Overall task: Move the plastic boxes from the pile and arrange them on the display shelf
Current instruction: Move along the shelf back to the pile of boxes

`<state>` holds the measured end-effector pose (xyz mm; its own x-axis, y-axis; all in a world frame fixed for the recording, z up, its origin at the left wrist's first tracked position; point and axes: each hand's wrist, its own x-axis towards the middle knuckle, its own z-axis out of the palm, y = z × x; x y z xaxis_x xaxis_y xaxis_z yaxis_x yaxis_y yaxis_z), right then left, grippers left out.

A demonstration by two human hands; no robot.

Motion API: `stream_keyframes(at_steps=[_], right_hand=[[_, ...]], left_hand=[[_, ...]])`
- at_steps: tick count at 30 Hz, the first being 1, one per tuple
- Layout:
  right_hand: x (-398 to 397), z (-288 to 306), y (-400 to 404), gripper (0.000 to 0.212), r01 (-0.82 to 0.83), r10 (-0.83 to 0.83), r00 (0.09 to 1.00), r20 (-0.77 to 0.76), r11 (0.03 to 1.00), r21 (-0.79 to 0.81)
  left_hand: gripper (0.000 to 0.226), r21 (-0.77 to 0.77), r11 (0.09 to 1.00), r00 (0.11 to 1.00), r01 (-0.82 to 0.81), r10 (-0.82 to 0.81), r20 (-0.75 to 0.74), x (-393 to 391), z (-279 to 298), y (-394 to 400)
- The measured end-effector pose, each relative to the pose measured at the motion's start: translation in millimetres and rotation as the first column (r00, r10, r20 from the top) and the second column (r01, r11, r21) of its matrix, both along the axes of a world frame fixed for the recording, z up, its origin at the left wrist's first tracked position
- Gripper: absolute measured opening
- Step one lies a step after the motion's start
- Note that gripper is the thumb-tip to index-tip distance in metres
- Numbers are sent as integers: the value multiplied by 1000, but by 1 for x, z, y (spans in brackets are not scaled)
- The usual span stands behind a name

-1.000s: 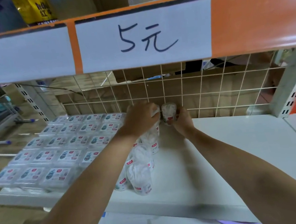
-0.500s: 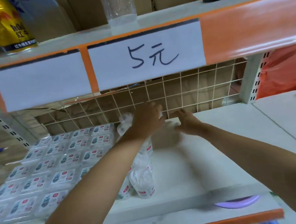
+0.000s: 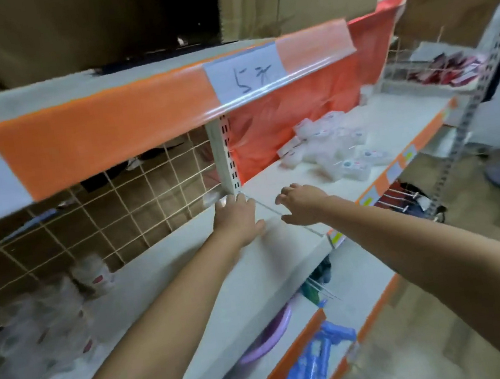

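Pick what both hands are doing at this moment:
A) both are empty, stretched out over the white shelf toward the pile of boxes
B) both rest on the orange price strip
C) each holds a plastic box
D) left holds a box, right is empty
A: the left hand and right hand show spread, empty fingers above the white shelf, short of the pile of plastic boxes.

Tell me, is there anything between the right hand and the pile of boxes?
No. In the head view, only bare white shelf lies between the right hand and the pile of plastic boxes.
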<state>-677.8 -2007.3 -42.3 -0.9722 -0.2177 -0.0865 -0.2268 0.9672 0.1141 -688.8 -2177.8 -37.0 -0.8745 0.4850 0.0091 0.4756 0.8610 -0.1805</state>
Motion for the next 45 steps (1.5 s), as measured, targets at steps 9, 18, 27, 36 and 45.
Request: stream_keyframes(at_steps=[9, 18, 27, 36, 45], right_hand=[[2, 7, 181, 50, 238, -239, 970, -40, 971, -33], [-23, 6, 331, 49, 359, -367, 928, -67, 928, -104], [-92, -10, 415, 52, 386, -397, 918, 11, 886, -256], [-226, -19, 429, 58, 175, -160, 984, 72, 915, -364], [-283, -35, 444, 83, 8, 113, 965, 239, 890, -455]], left_hand=[[52, 64, 991, 992, 120, -122, 30, -34, 2, 171], [53, 104, 978, 983, 182, -181, -24, -87, 10, 330], [50, 133, 980, 989, 147, -150, 9, -162, 6, 416], [51, 107, 994, 999, -30, 33, -31, -276, 1, 445], [56, 85, 978, 982, -190, 189, 19, -334, -18, 461]])
